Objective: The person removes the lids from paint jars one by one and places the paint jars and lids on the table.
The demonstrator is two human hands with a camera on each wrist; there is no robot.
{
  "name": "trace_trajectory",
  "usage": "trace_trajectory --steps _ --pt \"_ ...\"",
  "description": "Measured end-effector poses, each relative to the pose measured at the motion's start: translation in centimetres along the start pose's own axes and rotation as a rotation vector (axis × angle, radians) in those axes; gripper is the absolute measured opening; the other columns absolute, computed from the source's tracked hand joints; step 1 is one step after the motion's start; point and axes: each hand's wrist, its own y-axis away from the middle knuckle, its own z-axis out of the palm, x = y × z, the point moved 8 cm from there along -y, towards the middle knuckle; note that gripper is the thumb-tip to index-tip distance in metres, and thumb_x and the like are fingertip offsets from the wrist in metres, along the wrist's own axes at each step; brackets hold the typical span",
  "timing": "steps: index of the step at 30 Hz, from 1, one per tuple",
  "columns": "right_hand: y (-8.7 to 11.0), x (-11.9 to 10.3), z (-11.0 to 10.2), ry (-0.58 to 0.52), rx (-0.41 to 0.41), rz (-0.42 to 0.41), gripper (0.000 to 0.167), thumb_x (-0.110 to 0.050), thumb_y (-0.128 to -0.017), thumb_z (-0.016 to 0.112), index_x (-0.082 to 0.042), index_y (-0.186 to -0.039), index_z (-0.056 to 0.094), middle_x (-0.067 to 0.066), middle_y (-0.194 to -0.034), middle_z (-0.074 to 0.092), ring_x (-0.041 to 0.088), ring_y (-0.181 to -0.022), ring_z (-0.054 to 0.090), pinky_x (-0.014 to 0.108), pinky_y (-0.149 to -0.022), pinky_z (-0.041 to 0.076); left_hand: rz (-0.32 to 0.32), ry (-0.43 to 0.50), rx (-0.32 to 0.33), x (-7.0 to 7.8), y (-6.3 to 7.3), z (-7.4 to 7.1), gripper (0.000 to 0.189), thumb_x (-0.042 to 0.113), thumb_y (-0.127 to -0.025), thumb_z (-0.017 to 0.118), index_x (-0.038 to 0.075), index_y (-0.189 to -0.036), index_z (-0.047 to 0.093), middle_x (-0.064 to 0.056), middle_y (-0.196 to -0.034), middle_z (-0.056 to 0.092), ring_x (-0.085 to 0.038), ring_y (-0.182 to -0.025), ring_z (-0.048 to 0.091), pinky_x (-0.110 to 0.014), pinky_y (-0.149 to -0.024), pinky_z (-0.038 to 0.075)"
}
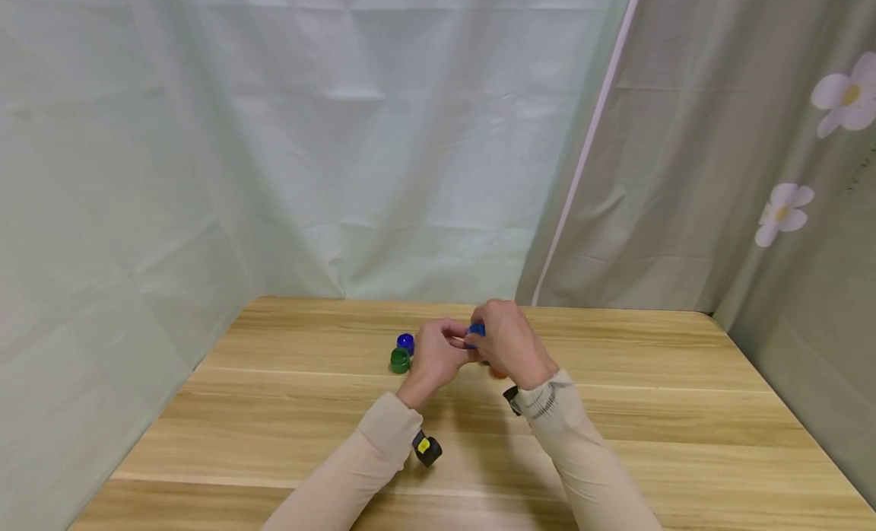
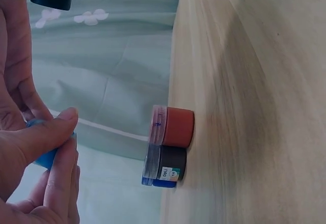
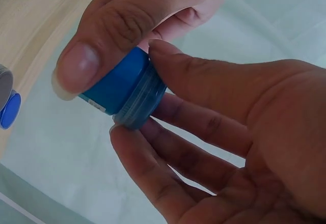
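A small blue paint jar (image 1: 476, 332) is held between both hands above the table. My left hand (image 1: 438, 354) pinches the jar's blue body (image 3: 114, 84) between thumb and fingers. From the other side, my right hand (image 1: 509, 341) grips the clear ridged lid (image 3: 138, 104) with thumb and fingertips. The lid sits on the jar, which is tilted on its side in the right wrist view. Seen from the left wrist, the left thumb and fingers cover much of the jar.
Left of the hands, a green jar (image 1: 400, 360) and a dark blue jar (image 1: 405, 343) stand together on the wooden table (image 1: 308, 409). An orange-red jar (image 2: 179, 127) and a black labelled jar (image 2: 173, 158) stand beside another blue jar (image 2: 164, 183). Curtains (image 1: 411, 135) hang behind.
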Motion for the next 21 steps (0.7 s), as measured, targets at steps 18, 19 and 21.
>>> trace_trajectory --steps 18,19,21 --pt "0.17 -0.08 -0.12 -0.002 -0.077 -0.055 0.017 -0.012 -0.09 0.079 -0.012 -0.074 0.072 -0.001 -0.07 0.065 0.012 -0.065 0.057 0.022 -0.057 0.049 -0.065 0.118 -0.131 -0.45 -0.07 0.4 0.023 0.006 -0.079 0.087 0.005 -0.099 0.078 -0.01 -0.099 0.075 -0.015 -0.084 0.074 -0.031 -0.075 0.062" --pt "0.18 -0.09 -0.13 -0.005 -0.08 -0.058 0.016 -0.012 -0.089 0.079 -0.012 -0.075 0.073 -0.001 -0.071 0.065 0.012 -0.065 0.058 0.022 -0.057 0.049 -0.07 0.126 -0.138 -0.54 -0.09 0.43 0.023 0.005 -0.079 0.087 0.005 -0.1 0.077 -0.01 -0.1 0.075 -0.015 -0.085 0.074 -0.031 -0.076 0.062" --pt "0.18 -0.09 -0.11 -0.013 -0.088 -0.059 0.014 -0.012 -0.09 0.079 -0.012 -0.076 0.073 -0.001 -0.072 0.065 0.013 -0.066 0.058 0.023 -0.057 0.049 -0.075 0.137 -0.145 -0.63 -0.14 0.48 0.023 0.004 -0.079 0.086 0.004 -0.101 0.076 -0.011 -0.102 0.074 -0.015 -0.087 0.075 -0.031 -0.077 0.062"
